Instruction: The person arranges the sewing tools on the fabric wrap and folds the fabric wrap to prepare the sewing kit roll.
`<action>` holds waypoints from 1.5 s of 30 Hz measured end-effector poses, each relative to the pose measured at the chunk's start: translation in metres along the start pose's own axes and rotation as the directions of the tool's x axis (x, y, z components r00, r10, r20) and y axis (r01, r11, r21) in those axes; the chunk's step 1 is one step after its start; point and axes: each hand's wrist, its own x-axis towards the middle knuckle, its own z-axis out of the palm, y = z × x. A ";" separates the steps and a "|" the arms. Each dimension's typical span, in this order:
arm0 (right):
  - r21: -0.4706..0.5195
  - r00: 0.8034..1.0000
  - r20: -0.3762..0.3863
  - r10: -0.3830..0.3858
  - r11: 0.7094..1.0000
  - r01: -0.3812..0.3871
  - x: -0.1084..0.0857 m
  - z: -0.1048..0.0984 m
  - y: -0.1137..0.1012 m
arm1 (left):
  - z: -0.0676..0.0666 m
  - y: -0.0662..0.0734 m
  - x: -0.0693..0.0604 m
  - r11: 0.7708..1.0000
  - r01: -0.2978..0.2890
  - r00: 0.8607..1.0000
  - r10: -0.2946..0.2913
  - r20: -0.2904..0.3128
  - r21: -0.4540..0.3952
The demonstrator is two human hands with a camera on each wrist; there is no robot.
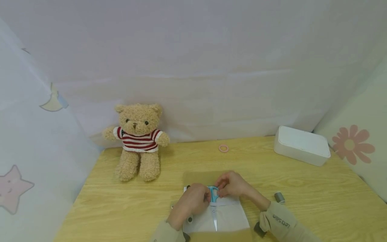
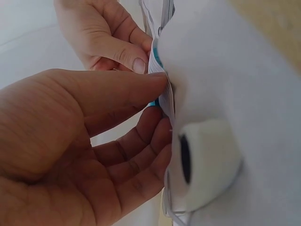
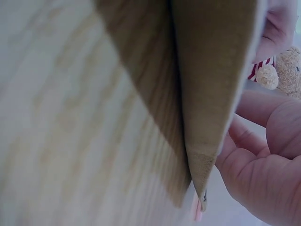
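Note:
Blue-handled scissors (image 1: 213,195) lie on the white panel (image 1: 231,216) of an open brown case, blades toward me. A ribbed white elastic band (image 2: 154,63) crosses the blue handle. My left hand (image 1: 194,199) pinches the scissors at the left handle loop, its thumb against the band; the fingertips are partly hidden. From the other side my right hand (image 1: 234,184) grips the right handle loop with curled fingers. A white spool with a dark core (image 2: 211,162) sits on the panel beside my left hand. The case's brown back (image 3: 214,84) shows in the right wrist view.
A teddy bear (image 1: 138,141) in a striped sweater sits at the back left. A pink ring (image 1: 223,148) lies behind the case. At the back right stands a white box (image 1: 302,145). A grey thread spool (image 1: 279,197) lies beyond my right forearm.

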 end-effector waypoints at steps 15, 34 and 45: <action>0.048 0.995 -0.037 -0.089 0.995 0.091 -0.022 -0.040 0.001 | -0.005 0.003 0.005 0.989 -0.064 0.997 0.068 0.024 -0.135; -0.097 0.984 -0.181 0.006 0.995 -0.024 -0.098 -0.129 0.031 | 0.004 0.022 0.019 0.995 -0.066 0.993 0.073 0.092 -0.081; -0.240 0.945 -0.269 0.185 0.938 -0.251 -0.117 -0.131 0.059 | 0.008 0.024 0.019 0.999 -0.043 0.992 0.046 0.117 -0.021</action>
